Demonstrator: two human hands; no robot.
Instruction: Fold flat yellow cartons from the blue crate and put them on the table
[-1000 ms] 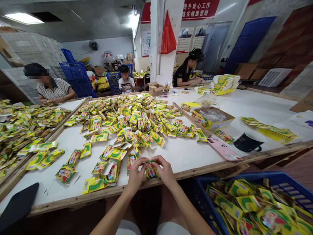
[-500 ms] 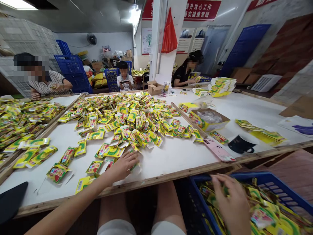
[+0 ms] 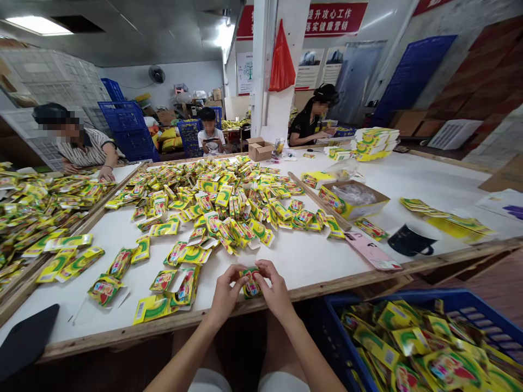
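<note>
My left hand point(image 3: 224, 296) and my right hand point(image 3: 277, 293) meet at the near edge of the white table point(image 3: 310, 256). Together they pinch a small yellow-green carton point(image 3: 250, 283), fingers closed on its sides. A big heap of flat yellow-green cartons point(image 3: 212, 201) covers the middle of the table beyond them. Several loose cartons point(image 3: 171, 286) lie just left of my left hand. A blue crate point(image 3: 461, 305) at my right knee is full of folded cartons point(image 3: 412, 343).
A pink phone point(image 3: 371, 251) and a black cup point(image 3: 408, 241) lie right of the hands. An open cardboard box point(image 3: 354, 200) sits behind them. A dark flat object point(image 3: 24, 340) is at the near left. Three other people point(image 3: 81, 142) work at the far side.
Half a second ago my right hand was over the blue crate and my left reached into loose cartons. Both have come back together at the table edge, holding a new carton.
</note>
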